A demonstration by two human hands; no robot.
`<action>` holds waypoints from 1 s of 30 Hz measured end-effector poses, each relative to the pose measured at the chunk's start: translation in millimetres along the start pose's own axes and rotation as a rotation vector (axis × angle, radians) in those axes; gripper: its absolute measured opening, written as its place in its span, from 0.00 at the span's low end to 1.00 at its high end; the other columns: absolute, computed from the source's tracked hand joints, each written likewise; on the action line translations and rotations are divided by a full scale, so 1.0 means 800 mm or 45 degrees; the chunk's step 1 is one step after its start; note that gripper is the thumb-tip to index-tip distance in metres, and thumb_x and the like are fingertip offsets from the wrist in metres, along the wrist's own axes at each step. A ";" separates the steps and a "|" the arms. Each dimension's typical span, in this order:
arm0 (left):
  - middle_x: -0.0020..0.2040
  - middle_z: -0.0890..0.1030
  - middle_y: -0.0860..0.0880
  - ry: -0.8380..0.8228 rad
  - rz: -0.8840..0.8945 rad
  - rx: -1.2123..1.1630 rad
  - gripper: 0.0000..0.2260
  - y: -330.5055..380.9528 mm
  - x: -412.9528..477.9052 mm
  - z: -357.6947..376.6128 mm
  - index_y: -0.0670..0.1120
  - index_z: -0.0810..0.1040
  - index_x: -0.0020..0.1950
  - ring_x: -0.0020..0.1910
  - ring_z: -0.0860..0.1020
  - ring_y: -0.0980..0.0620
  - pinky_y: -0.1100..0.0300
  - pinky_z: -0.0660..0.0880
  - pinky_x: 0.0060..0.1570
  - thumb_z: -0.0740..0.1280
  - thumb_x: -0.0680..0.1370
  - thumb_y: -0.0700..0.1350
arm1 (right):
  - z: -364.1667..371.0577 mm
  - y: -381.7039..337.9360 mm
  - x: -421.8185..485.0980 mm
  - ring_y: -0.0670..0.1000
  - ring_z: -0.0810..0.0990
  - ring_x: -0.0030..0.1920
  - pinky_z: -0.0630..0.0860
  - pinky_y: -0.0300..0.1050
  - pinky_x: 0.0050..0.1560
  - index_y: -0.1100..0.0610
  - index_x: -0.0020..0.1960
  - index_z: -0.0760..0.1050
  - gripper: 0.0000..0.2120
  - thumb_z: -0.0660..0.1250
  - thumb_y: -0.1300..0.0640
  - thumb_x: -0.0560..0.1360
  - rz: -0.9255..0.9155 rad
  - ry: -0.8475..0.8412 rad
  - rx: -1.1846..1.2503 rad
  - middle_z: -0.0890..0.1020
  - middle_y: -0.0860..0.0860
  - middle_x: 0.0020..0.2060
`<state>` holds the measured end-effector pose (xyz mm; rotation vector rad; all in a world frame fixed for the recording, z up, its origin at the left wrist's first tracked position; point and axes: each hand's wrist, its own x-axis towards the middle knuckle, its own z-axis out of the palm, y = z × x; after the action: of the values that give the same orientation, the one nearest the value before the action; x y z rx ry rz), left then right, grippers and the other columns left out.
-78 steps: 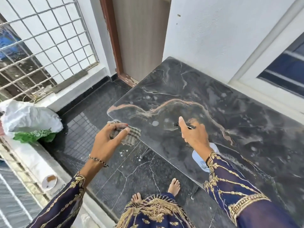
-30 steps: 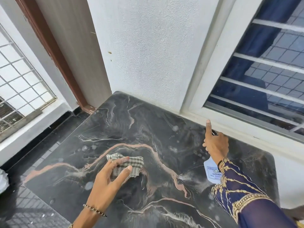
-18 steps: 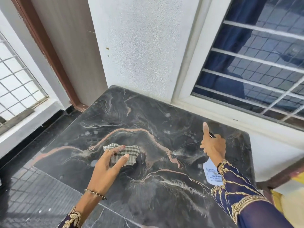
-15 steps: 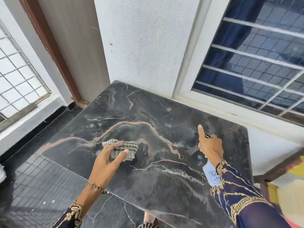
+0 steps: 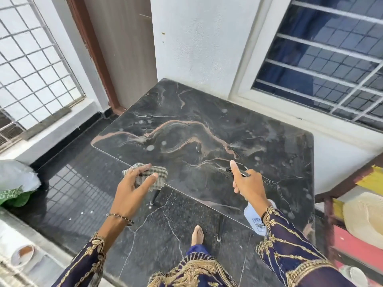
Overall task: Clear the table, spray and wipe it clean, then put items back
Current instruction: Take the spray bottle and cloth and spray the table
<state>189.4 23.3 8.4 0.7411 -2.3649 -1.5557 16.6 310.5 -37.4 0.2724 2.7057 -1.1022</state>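
Bright even daylight, soft shadows, wide-angle edge bending, slight motion blur below.

White plastic bag (image 5: 14,177) on floor, left; straw hat (image 5: 364,220) near right; barred window (image 5: 323,59) far right; wooden door (image 5: 122,48) far.

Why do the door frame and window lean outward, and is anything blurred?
Head view: the wide lens tilts the door frame and window outward; soft daylight, no harsh glare on the table; the right sleeve near the bottom edge is smeared.
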 end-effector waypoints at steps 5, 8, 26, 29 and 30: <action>0.61 0.78 0.61 -0.024 0.015 0.001 0.17 -0.003 -0.021 0.001 0.59 0.77 0.62 0.60 0.76 0.58 0.50 0.74 0.62 0.68 0.75 0.59 | 0.001 0.007 -0.039 0.49 0.78 0.19 0.81 0.47 0.37 0.61 0.44 0.81 0.44 0.58 0.18 0.67 -0.031 -0.135 0.035 0.86 0.49 0.29; 0.61 0.78 0.59 -0.054 0.025 -0.023 0.17 0.001 -0.029 0.011 0.58 0.77 0.63 0.60 0.76 0.57 0.52 0.74 0.62 0.68 0.75 0.58 | -0.004 0.024 -0.051 0.51 0.86 0.34 0.82 0.53 0.51 0.58 0.39 0.83 0.43 0.55 0.19 0.68 0.000 -0.005 -0.084 0.87 0.53 0.35; 0.60 0.80 0.58 -0.512 0.086 -0.113 0.15 0.078 -0.021 0.213 0.57 0.79 0.59 0.59 0.77 0.58 0.62 0.74 0.56 0.70 0.74 0.56 | -0.175 0.249 -0.060 0.63 0.86 0.40 0.84 0.58 0.51 0.63 0.44 0.83 0.44 0.58 0.20 0.69 0.389 0.221 0.016 0.86 0.59 0.38; 0.56 0.81 0.58 -0.548 0.097 -0.110 0.13 0.101 -0.018 0.259 0.57 0.80 0.58 0.58 0.78 0.58 0.67 0.72 0.52 0.70 0.74 0.55 | -0.196 0.275 -0.043 0.64 0.85 0.42 0.83 0.58 0.52 0.64 0.46 0.82 0.48 0.54 0.18 0.68 0.397 0.225 -0.065 0.86 0.61 0.43; 0.56 0.81 0.58 -0.560 0.100 -0.111 0.13 0.108 -0.018 0.273 0.57 0.80 0.58 0.58 0.78 0.59 0.67 0.73 0.51 0.70 0.75 0.55 | -0.201 0.282 -0.036 0.64 0.85 0.45 0.82 0.58 0.54 0.63 0.47 0.82 0.49 0.52 0.17 0.68 0.398 0.223 -0.113 0.85 0.62 0.45</action>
<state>80.2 231.6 -3.3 0.3030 -2.5555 -1.9343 80.6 579.9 -67.7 0.7791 2.7238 -0.9028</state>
